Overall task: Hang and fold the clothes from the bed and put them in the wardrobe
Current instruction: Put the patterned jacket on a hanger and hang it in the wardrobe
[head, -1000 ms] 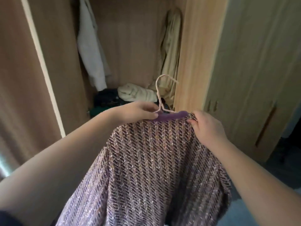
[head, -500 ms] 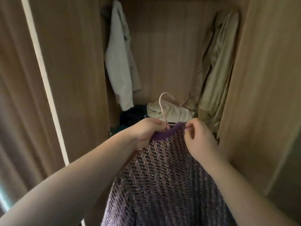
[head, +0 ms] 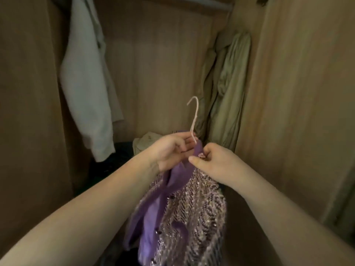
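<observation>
A purple, sparkly knitted cardigan [head: 194, 210] hangs from a pale pink hanger [head: 194, 116] held up inside the open wardrobe [head: 159, 70]. My left hand [head: 171, 150] grips the hanger's neck and the cardigan's purple collar just below the hook. My right hand [head: 215, 162] pinches the collar edge beside it, thumb pointing left. The hook points up and left, free of the rail. The cardigan's front faces left, showing its plain purple lining and small dark buttons.
A white garment [head: 86, 83] hangs at the wardrobe's left, an olive-beige one [head: 228, 89] at its right. Folded pale cloth [head: 144, 144] and dark clothes [head: 115, 160] lie on the wardrobe floor. The rail [head: 201, 4] runs across the top. Wooden walls close in on both sides.
I have moved closer into the wardrobe. The cardigan has turned sideways so its lining shows, and my two hands have come together at the collar under the hook.
</observation>
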